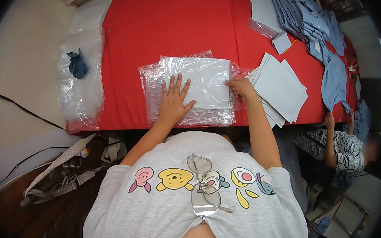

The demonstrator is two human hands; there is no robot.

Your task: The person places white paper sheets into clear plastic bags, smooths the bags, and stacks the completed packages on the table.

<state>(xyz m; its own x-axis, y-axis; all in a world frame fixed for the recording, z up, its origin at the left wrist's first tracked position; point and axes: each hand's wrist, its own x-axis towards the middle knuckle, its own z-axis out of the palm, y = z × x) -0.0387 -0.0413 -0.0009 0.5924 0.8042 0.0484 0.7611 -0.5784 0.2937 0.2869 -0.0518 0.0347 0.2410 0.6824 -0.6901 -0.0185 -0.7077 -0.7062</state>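
A white card sheet (209, 82) lies inside a clear plastic bag (158, 77) on top of a small pile of such bags at the near edge of the red table (162, 21). My left hand (175, 100) presses flat on the bag, fingers spread, at the sheet's lower left corner. My right hand (241, 87) pinches the bag's right edge beside the sheet. Just right of it lies a fanned stack of white card sheets (281, 86).
Crumpled clear plastic (80, 86) with a small blue cloth scrap (78, 64) hangs over the table's left edge. Blue garments (316, 30) pile up at the far right. Another person (344, 148) sits at the right. Straps (63, 171) and cables lie on the floor.
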